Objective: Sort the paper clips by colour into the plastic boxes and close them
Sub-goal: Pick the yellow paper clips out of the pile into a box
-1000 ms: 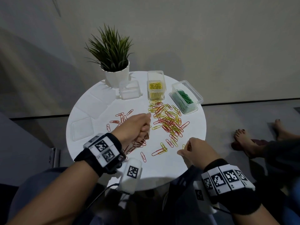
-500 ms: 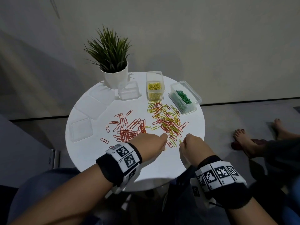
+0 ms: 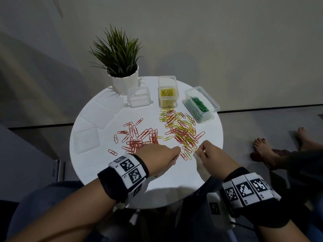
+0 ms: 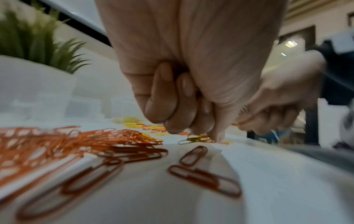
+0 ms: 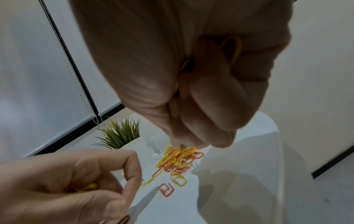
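Three clear plastic boxes stand open at the table's back: an empty one [image 3: 139,97], one with yellow clips [image 3: 167,93], one with green clips [image 3: 201,104]. Red clips [image 3: 138,137] lie heaped left of centre; a mixed red and yellow heap [image 3: 181,130] lies to their right. My left hand [image 3: 177,151] is at the mixed heap's near end, fingers curled, fingertips [image 4: 216,136] on the table by a yellow clip [image 4: 193,139]. A yellow clip [image 5: 88,187] shows inside its curled fingers. My right hand [image 3: 198,151] is close beside it, curled round yellow clips [image 5: 232,50].
A potted plant [image 3: 122,70] stands at the back left. Clear lids [image 3: 86,142] [image 3: 103,114] lie flat along the left side of the round white table [image 3: 174,180]. Another person's bare feet [image 3: 262,151] rest on the floor to the right.
My left hand left the red heap and moved right and nearer, to the mixed heap's near end. My right hand shifted forward to meet it there.
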{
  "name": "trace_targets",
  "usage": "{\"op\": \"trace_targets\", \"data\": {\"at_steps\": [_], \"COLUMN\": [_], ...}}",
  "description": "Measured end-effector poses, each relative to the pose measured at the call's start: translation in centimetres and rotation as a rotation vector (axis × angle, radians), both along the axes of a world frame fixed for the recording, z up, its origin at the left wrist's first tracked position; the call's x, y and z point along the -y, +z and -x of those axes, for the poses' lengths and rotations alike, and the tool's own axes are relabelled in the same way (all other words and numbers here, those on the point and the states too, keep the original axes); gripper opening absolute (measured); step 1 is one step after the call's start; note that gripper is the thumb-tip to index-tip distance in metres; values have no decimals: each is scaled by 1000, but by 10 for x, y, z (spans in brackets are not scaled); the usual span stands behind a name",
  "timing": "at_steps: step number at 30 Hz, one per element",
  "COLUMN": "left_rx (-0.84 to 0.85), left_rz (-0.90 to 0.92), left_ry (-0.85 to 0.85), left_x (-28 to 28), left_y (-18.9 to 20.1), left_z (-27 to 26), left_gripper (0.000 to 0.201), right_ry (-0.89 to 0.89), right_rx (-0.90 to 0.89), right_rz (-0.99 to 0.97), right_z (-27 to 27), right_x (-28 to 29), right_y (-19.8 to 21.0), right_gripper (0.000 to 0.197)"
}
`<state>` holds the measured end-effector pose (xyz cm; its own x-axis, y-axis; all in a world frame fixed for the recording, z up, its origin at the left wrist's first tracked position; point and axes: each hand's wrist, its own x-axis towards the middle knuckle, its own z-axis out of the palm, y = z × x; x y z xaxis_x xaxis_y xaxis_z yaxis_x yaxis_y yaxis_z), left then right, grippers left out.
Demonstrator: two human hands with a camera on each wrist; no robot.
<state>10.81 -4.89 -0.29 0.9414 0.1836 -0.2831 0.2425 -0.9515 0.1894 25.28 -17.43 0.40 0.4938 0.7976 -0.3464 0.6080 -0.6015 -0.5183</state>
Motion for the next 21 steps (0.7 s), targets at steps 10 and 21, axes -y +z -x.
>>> {"op": "trace_targets", "data": {"at_steps": [10, 21], "left_rx": [491, 426], "left_rz": [858, 630], "left_ry": [506, 553], "left_x": [-48, -80], "left_y": [33, 35], "left_z": [28, 52], "left_gripper": [11, 13], "right_ry": [-25, 99], "right_rx": [-413, 194], "right_rz": [-248, 2], "right_z": [-14, -52], "right_x": [-59, -228], "right_y": [57, 74], "right_gripper": [25, 33]}}
